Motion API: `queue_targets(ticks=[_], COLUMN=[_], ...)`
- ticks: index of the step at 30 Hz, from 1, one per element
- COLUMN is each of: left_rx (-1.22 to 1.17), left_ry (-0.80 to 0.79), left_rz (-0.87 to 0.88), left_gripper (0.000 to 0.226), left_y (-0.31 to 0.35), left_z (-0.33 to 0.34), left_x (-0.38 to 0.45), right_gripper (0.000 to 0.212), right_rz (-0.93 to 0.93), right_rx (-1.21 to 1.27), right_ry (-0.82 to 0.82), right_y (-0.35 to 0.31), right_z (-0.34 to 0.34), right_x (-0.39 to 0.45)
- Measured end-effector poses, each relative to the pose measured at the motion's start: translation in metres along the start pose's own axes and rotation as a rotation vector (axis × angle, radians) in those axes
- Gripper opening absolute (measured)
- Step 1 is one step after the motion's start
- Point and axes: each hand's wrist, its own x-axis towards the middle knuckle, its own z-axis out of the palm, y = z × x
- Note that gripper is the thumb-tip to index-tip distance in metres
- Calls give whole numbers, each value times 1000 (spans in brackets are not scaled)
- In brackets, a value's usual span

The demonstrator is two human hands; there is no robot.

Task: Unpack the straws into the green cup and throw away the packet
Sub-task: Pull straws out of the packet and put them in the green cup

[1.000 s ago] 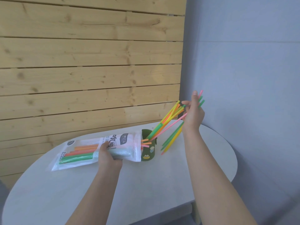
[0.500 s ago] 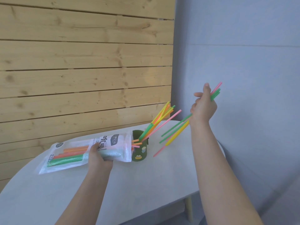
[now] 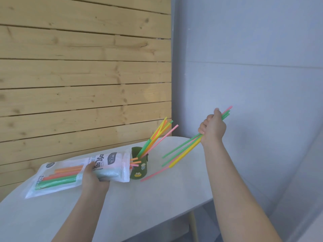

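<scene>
Green cup [image 3: 139,167] (half hidden) behind packet [image 3: 108,163], straws [image 3: 181,151] gripped aloft.

We see a wall of horizontal light-pine planks [image 3: 83,84] on the left meeting a plain pale blue-grey painted wall [image 3: 253,67] on the right. Below sits a rounded pale grey tabletop [image 3: 139,215] with one light wooden leg [image 3: 193,222]. Soft, even daylight.
</scene>
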Motion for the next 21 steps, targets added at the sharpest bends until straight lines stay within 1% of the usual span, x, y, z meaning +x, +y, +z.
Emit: queue_targets(ticks=[2, 8, 12, 18, 21], left_rx=[0, -50, -62, -84, -93], left_ry=[-1, -3, 6, 17, 17], left_rz=[-1, -12, -10, -10, 3], left_gripper=[11, 8, 8, 7, 10], left_y=[1, 3, 8, 17, 24], left_z=[0, 1, 1, -5, -11], left_x=[-1, -2, -4, -4, -1], right_gripper=[51, 55, 58, 38, 36], right_rz=[-10, -78, -103, -137, -151], right_rx=[-57, -120, -203, -400, -476], right_ry=[-45, -247, -358, -478, -523], right_y=[-1, -13, -2, 27, 48], right_z=[2, 32, 53, 91, 104], right_x=[-5, -31, -51, -71, -74])
